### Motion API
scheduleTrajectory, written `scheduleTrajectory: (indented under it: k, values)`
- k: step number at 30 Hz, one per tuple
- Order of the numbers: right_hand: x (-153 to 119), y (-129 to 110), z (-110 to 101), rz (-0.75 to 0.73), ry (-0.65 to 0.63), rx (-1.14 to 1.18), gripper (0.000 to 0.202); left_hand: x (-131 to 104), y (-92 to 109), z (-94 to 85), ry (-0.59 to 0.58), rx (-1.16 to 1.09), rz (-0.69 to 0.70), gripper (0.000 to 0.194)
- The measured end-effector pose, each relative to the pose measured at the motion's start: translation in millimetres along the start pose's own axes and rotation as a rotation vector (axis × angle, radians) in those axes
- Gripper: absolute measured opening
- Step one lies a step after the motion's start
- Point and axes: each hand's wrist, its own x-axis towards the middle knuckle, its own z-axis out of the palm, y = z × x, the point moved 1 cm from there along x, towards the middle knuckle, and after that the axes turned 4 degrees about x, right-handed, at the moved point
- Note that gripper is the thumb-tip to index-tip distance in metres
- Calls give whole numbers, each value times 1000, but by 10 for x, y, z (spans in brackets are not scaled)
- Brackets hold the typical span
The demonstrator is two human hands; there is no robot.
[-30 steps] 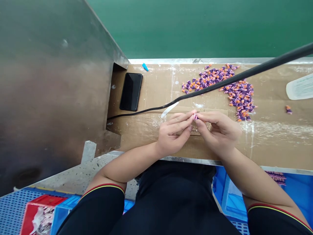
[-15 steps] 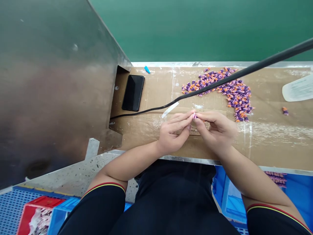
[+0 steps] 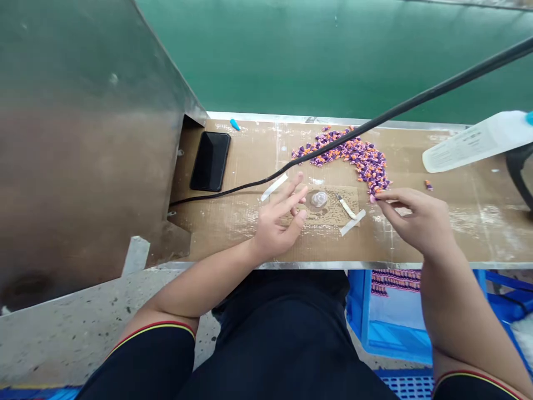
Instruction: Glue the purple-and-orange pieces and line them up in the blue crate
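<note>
My left hand hovers over the left part of a taped-down sheet, fingers spread and holding nothing. My right hand pinches a small pinkish piece between thumb and forefinger, at the lower end of a curved pile of small purple and orange pieces. On the sheet between my hands are a small clear round container and a small white-handled tool. One purple and orange piece lies apart, beyond my right hand.
A black cable crosses above the bench. A phone and a blue cap lie at the left beside a metal housing. A white bottle is at the right. Below the bench edge sits a blue crate with rows of pieces.
My hands have parted. The right one has moved right to the pile's lower end with a small piece; the left has opened its fingers. The view has shifted to the right.
</note>
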Motion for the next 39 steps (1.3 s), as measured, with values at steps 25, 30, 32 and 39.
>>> scheduleTrajectory:
  k: [25, 30, 32, 39]
  values:
    - [-1613, 241, -275, 689, 487, 182, 34, 7, -40, -49, -33, 170, -28, 21]
    - [-2757, 552, -303, 1154, 402, -111, 53, 54, -133, -49, 16, 158, 19, 20]
    - [-3082, 600, -162, 1287, 273, -117, 49, 58, -161, -41, 3, 125, 7, 21]
    - [-3466, 667, 229, 1444, -74, -90, 23, 65, -202, -46, -22, 181, -114, 33]
